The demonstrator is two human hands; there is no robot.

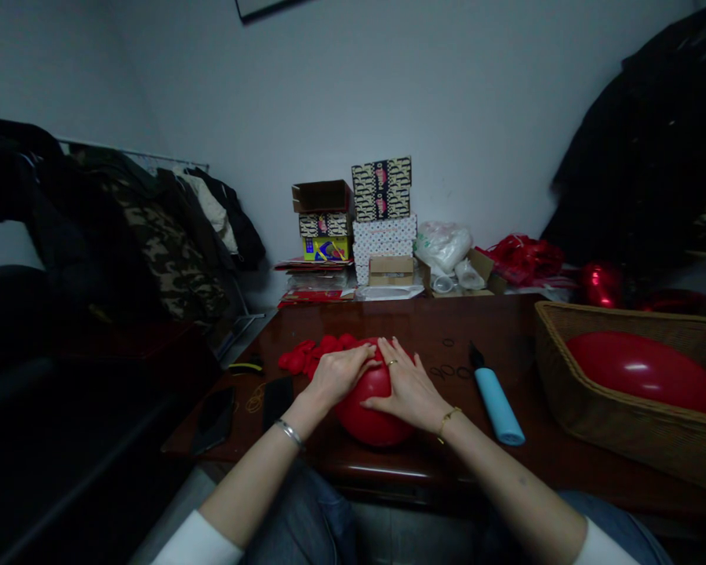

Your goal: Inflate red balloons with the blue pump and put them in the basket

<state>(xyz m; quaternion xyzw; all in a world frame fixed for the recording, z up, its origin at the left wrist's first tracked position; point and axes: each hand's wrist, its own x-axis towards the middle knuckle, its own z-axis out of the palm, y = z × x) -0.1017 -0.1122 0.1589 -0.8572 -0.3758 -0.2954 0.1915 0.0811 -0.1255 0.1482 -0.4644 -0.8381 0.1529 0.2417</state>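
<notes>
A round, inflated red balloon [372,416] rests on the table in front of me, close to the near edge. My left hand [344,373] is at its upper left, fingers bent and pressed together near the top of the balloon. The tips partly hide what they pinch, probably the balloon's neck. Over the upper right side lies my right hand [410,386], its fingers stretched out and thumb apart against the rubber. Behind the left hand is a pile of uninflated red balloons [299,358].
Right of the hands lie a light-blue hand pump [499,404] and dark rings [447,371]. A wicker basket [617,428] holds another large red balloon [641,367]. At left are phones [215,420], rubber bands [255,399] and yellow-handled cutters [245,366]. Boxes [383,243] stand behind the table.
</notes>
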